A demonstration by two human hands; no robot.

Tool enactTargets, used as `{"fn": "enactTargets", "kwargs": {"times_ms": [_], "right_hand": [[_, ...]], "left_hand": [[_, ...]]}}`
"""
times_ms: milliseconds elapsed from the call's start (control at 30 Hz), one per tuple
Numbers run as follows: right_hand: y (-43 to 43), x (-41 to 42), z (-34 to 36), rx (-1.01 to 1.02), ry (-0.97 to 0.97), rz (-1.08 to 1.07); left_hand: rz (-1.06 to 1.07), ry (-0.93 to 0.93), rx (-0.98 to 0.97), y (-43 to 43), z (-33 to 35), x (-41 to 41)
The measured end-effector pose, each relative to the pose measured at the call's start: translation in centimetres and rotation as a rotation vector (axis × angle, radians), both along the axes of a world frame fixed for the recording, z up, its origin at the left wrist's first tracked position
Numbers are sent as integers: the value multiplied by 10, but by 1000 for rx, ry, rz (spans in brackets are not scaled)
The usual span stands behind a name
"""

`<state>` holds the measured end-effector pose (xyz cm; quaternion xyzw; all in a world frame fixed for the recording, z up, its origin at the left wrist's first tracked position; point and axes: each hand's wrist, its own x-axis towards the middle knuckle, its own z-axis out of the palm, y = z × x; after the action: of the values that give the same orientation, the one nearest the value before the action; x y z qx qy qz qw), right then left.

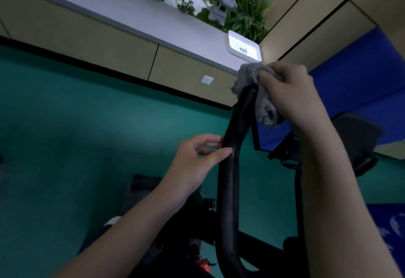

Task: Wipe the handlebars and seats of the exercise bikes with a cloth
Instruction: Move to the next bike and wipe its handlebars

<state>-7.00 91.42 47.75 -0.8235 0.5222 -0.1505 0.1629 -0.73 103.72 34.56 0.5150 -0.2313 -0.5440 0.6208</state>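
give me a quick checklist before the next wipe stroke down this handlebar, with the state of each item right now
1. Cloth gripped: ok, the right hand is closed on the grey cloth.
2. Cloth on the bar: ok, it is bunched over the top end of the black handlebar.
3. Bar steadied: ok, the left hand pinches the handlebar lower down.
4. Stroke path: not ok, the left hand's fingers sit on the bar below the cloth.
5. Cloth damp or clean enough: cannot tell.
6. Seat wiped: cannot tell.
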Motion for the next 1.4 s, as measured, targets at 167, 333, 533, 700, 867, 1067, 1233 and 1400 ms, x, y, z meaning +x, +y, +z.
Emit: {"fn": "enactTargets", "kwargs": {"times_ms": [167,333,533,700,867,1067,1233,1400], "right_hand": [[14,-6,-13,26,-67,-164],[37,-4,-29,-121,13,-200],[70,-13,-52,-241,10,-202],[86,-26,-64,-123,-85,-204],[107,-40,-73,-104,-94,-253],[114,-26,-75,-224,-302,-363],[128,-49,-73,-135,-221,-226],[134,-60,-76,-110,-324,-264]], "left_hand": [[-21,6,-34,-2,0,3],[-22,-17,-52,-3,0,5],[-142,-258,-106,-11,2,25],[-53,-688,-287,-29,10,49],[-71,-974,-492,-47,18,54],[-75,-896,-581,-58,21,46],[-48,-894,-577,-56,22,44],[66,-1361,-734,-59,27,48]]}}
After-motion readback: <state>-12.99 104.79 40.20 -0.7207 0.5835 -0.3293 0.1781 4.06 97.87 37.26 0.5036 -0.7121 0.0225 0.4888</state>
